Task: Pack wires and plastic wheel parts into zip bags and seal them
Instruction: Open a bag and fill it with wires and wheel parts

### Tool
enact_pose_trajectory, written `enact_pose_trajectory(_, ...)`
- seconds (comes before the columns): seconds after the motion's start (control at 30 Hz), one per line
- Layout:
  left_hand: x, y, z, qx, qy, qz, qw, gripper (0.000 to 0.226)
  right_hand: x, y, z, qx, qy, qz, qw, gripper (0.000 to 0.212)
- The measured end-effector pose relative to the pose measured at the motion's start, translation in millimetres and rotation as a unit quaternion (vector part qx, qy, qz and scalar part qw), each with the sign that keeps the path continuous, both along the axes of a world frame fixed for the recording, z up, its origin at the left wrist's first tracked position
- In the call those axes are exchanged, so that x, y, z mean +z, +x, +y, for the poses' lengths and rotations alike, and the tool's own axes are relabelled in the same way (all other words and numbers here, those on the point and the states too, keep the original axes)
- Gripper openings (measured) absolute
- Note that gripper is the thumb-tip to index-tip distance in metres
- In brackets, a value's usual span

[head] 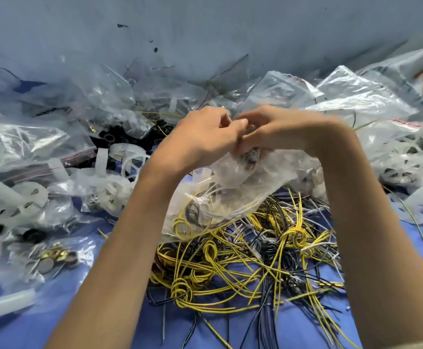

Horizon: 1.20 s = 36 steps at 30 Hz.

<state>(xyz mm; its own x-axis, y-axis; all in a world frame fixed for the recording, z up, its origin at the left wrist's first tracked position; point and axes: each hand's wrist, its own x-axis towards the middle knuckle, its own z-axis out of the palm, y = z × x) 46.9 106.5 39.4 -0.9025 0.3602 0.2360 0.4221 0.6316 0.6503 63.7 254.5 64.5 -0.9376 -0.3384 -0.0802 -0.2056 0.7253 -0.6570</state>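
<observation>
Blue tabletop (54, 323); mouth of zip bag (230, 197) hidden behind left hand (205, 137), right hand (281, 132).

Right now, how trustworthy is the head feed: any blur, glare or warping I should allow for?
Head view: the left hand and right hand pinching the zip bag are slightly motion-soft; the wire pile is fairly sharp; white glare streaks the clear bags at the upper right; the frame's edges smear and bow from the wide lens; light is even, shadows faint.
</observation>
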Motion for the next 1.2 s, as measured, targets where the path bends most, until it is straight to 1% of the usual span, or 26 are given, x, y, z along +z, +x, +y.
enact_pose_trajectory(0.1,0,-1,-6,0.028,0.019,0.015,0.999,0.032,16,-7,-12,0.000,0.043,-0.006,0.999,0.015)
enact_pose_trajectory(0.17,0,-2,-9,0.025,0.019,0.014,0.999,0.031,16,-7,-14,-0.001,0.064,0.021,0.998,0.015)
enact_pose_trajectory(0.23,0,-1,-12,0.005,0.007,0.015,1.000,0.031,7,-3,-11,-0.007,0.072,0.065,0.995,0.020)
enact_pose_trajectory(0.3,0,1,-13,-0.029,-0.021,0.010,0.999,0.028,-8,7,-6,-0.008,0.044,0.093,0.995,0.026)
enact_pose_trajectory(0.33,1,3,-13,-0.048,-0.042,0.006,0.998,0.027,-16,12,-2,0.000,0.020,0.090,0.996,0.027)
enact_pose_trajectory(0.47,-1,11,-6,-0.112,-0.139,-0.003,0.984,0.021,-37,25,15,0.016,-0.024,0.036,0.999,0.021)
enact_pose_trajectory(0.53,-3,14,-2,-0.128,-0.153,-0.013,0.980,0.018,-44,28,22,0.005,-0.042,0.030,0.999,0.018)
enact_pose_trajectory(0.67,-6,17,2,-0.145,-0.150,-0.010,0.978,0.010,-50,30,29,-0.016,-0.057,0.040,0.997,0.013)
enact_pose_trajectory(0.77,-7,16,4,-0.150,-0.142,-0.006,0.978,0.009,-50,31,34,-0.035,-0.076,0.050,0.995,0.013)
enact_pose_trajectory(0.87,-9,16,6,-0.148,-0.141,-0.003,0.979,0.014,-51,30,36,-0.045,-0.075,0.057,0.995,0.017)
enact_pose_trajectory(0.93,-11,16,7,-0.143,-0.146,0.001,0.979,0.017,-52,30,36,-0.048,-0.071,0.054,0.995,0.019)
enact_pose_trajectory(1.0,-12,16,8,-0.142,-0.155,0.001,0.978,0.018,-53,30,36,-0.048,-0.072,0.048,0.995,0.014)
enact_pose_trajectory(1.1,-15,14,8,-0.146,-0.164,-0.006,0.976,0.016,-54,31,33,-0.039,-0.076,0.032,0.996,0.011)
enact_pose_trajectory(1.17,-20,11,8,-0.143,-0.148,-0.006,0.979,0.015,-55,32,30,-0.046,-0.097,0.014,0.994,0.011)
enact_pose_trajectory(1.2,-23,9,8,-0.138,-0.125,-0.004,0.983,0.016,-56,32,29,-0.052,-0.109,0.004,0.993,0.012)
